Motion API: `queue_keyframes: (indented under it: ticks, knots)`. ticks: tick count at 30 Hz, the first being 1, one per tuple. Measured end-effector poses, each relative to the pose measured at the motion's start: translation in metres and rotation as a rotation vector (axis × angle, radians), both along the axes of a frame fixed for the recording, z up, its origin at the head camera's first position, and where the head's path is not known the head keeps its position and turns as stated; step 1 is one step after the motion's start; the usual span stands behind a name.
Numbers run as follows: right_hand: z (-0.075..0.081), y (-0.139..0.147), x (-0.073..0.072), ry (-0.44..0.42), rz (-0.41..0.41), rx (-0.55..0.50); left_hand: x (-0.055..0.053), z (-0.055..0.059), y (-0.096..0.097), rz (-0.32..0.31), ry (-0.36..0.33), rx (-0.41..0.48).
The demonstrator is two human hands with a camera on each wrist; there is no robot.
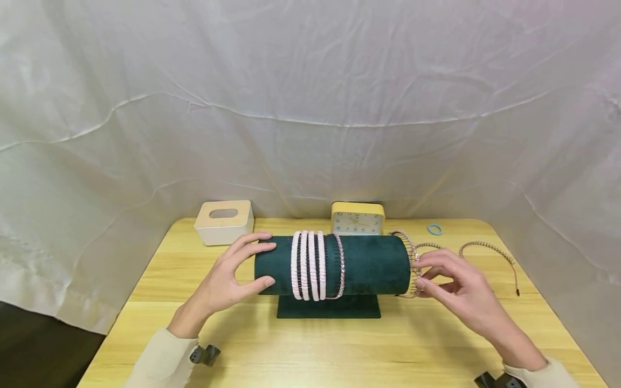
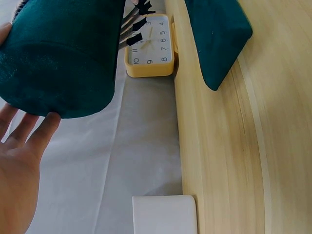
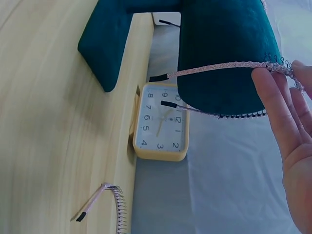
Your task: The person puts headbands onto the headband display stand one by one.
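Note:
A dark green velvet headband stand (image 1: pixel 371 264) lies crosswise, a padded roll on a base. My left hand (image 1: pixel 228 275) grips its left end, fingers on top and thumb in front; in the left wrist view the fingertips touch the roll's end. Several pale pink headbands (image 1: pixel 312 264) sit round the roll left of its middle, with a thinner sparkly pink toothed headband (image 1: pixel 342 264) on their right. Between thumb and fingers my right hand (image 1: pixel 461 288) pinches another toothed pink headband (image 3: pixel 219 67) at the roll's right end. Its dark-tipped ends reach past the roll.
Another toothed headband (image 1: pixel 490 246) lies on the wooden table (image 1: pixel 310 355) to the right. Behind it is a small blue ring (image 1: pixel 434 229). A yellow clock (image 1: pixel 358 218) stands behind the roll, and a white tissue box (image 1: pixel 224 222) with a wooden top is at the back left.

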State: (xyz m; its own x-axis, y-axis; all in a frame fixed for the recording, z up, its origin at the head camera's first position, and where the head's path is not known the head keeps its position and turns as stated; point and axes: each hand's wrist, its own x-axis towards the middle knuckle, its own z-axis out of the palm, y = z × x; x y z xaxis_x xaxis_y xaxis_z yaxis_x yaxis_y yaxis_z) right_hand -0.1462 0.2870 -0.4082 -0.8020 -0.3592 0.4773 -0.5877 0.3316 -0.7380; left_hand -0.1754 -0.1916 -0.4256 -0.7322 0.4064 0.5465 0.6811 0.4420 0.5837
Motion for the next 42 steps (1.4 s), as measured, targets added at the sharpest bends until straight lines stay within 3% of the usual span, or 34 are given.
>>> queue_keyframes:
  ticks: [6, 13, 24, 34, 42]
  knots:
    - [-0.002, -0.006, -0.001, 0.018, 0.001, 0.006, 0.0, -0.001, -0.001, -0.004, 0.003, 0.002]
    - [-0.001, -0.007, -0.002, 0.022, -0.052, 0.056, 0.001, 0.0, 0.0, -0.002, 0.004, 0.001]
    - [-0.003, -0.009, -0.003, 0.045, -0.006, 0.031, 0.001, 0.0, 0.001, 0.0, -0.005, -0.001]
    - [-0.004, -0.006, -0.008, 0.148, -0.085, 0.11, 0.001, 0.001, 0.001, 0.003, -0.001, -0.009]
    - [-0.01, -0.004, -0.019, 0.304, -0.034, 0.067, 0.001, 0.0, 0.0, 0.006, -0.001, -0.009]
